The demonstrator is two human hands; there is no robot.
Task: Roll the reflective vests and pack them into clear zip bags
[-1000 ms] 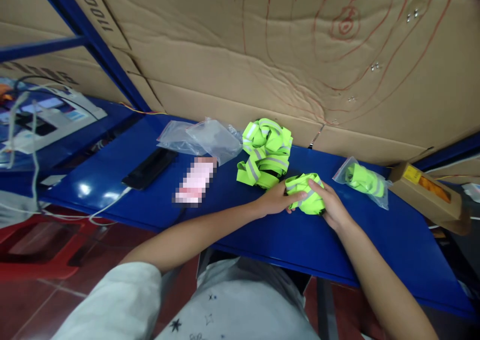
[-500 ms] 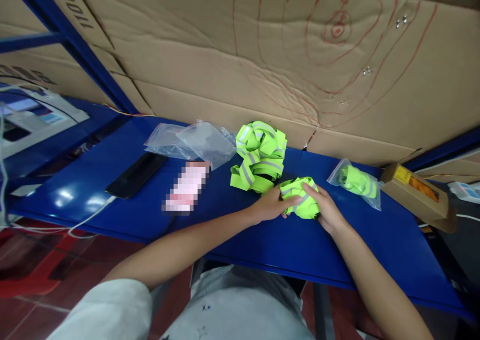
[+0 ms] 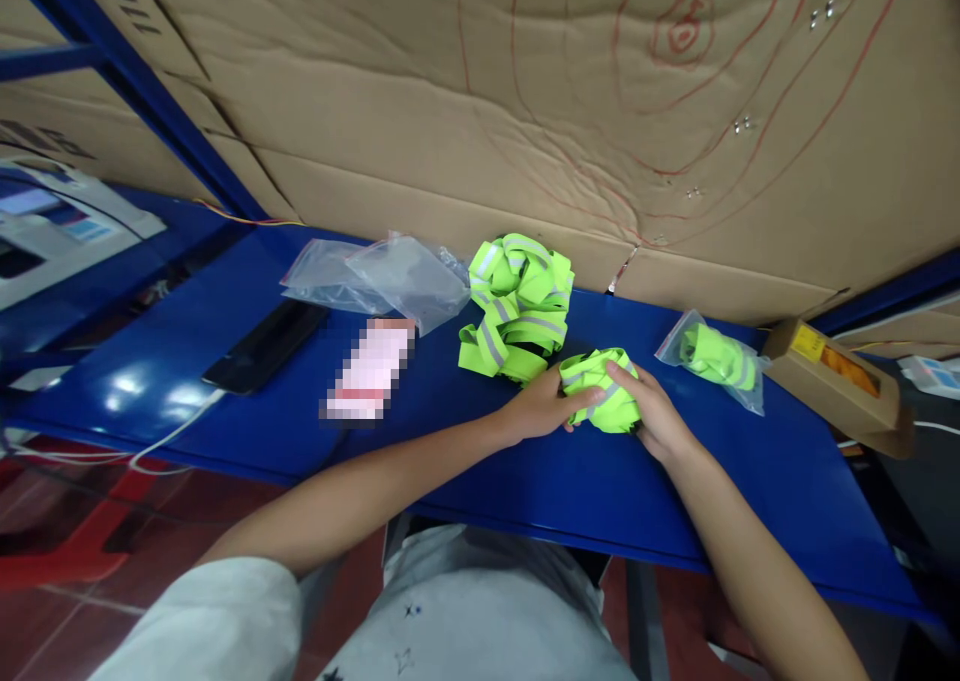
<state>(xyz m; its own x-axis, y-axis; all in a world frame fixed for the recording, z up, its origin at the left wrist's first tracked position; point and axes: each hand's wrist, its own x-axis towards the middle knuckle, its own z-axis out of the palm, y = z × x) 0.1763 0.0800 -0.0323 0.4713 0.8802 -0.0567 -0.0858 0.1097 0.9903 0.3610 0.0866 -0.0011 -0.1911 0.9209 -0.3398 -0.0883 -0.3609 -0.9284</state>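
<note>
A bundled neon-yellow reflective strap (image 3: 606, 393) with grey stripes is held between both hands above the blue table (image 3: 480, 481). My left hand (image 3: 541, 407) grips its left side, thumb across the front. From the right, my right hand (image 3: 654, 407) closes round it with fingers on top. Behind my left hand lies a loose heap of the same reflective straps (image 3: 517, 306). To the right of my right hand, a rolled strap sits inside a clear zip bag (image 3: 718, 361).
Clear plastic bags (image 3: 409, 281) lie at the back left, with a blurred-out pink item (image 3: 369, 369) and a black device (image 3: 262, 346) with a white cable in front. An open cardboard box (image 3: 836, 386) stands at the right. A cardboard wall (image 3: 375, 131) rises behind.
The camera view has shifted slightly. Both hands keep hold of the bundled strap in nearly the same pose.
</note>
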